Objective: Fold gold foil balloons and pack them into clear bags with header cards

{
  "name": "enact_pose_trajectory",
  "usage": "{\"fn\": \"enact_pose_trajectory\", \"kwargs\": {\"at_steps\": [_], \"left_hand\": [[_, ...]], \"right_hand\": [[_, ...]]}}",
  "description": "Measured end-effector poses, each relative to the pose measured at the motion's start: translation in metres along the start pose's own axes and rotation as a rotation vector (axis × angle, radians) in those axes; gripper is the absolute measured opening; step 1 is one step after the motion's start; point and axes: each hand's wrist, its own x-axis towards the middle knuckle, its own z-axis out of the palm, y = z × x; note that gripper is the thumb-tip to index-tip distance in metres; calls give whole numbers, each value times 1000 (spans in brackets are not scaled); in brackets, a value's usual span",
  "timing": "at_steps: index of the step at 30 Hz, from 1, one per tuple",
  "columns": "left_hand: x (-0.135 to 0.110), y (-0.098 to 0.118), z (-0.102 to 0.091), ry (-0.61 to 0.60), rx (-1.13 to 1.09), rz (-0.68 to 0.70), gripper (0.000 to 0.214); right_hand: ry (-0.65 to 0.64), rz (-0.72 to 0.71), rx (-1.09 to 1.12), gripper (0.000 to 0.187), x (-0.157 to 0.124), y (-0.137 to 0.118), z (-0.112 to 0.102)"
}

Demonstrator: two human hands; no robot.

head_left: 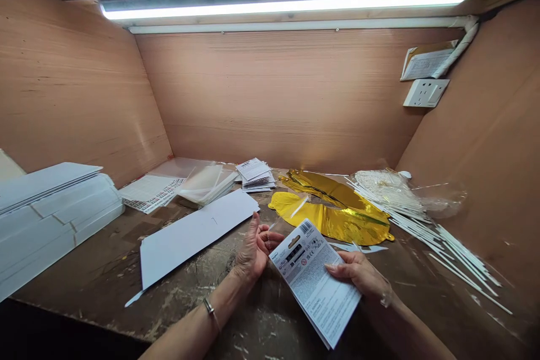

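Note:
My right hand (pixel 363 274) grips a printed packaging card (pixel 320 287) at its right edge, thumb on the printed face. The card is tilted, with a hang hole, a barcode and dense small text. At least one more layer shows behind its lower left edge. My left hand (pixel 255 247) is beside the card's upper left corner, thumb raised apart from the loosely curled fingers. A small pale sliver shows by those fingertips; I cannot make out what it is. Behind the hands lie gold foil balloons (pixel 324 216). Left of them is a long stack of white card sheets (pixel 198 233).
White sticks (pixel 459 253) are spread at the right beside a clear plastic bag (pixel 441 199). At the back are small printed cards (pixel 255 171), clear plastic sleeves (pixel 206 185) and a printed sheet (pixel 152 191). White cartons (pixel 54 219) stand left. Wooden panels (pixel 270 95) enclose the table.

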Motion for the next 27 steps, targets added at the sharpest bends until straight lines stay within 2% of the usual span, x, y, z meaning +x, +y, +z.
{"fn": "enact_pose_trajectory", "kwargs": {"at_steps": [3, 5, 9, 12, 14, 17, 20, 27], "left_hand": [[1, 2, 2, -20, 89, -87, 18], [2, 3, 3, -22, 80, -52, 10], [0, 2, 2, 17, 47, -21, 13], [-4, 2, 2, -21, 50, -71, 21], [-7, 1, 2, -40, 94, -70, 19], [-9, 0, 3, 31, 180, -36, 10], [-10, -1, 3, 105, 213, -24, 11], [-19, -3, 3, 117, 242, -17, 12]], "right_hand": [[-20, 39, -12, 22, -1, 0, -3], [-18, 57, -8, 24, -2, 0, -5], [6, 78, -6, 26, -2, 0, -7], [-3, 87, -17, 27, 0, 0, -6], [-11, 94, -26, 27, 0, 1, -5], [-42, 110, -41, 27, -1, 3, -3], [-103, 160, -71, 27, -2, 7, -1], [-85, 188, -74, 23, 3, 9, -8]]}}
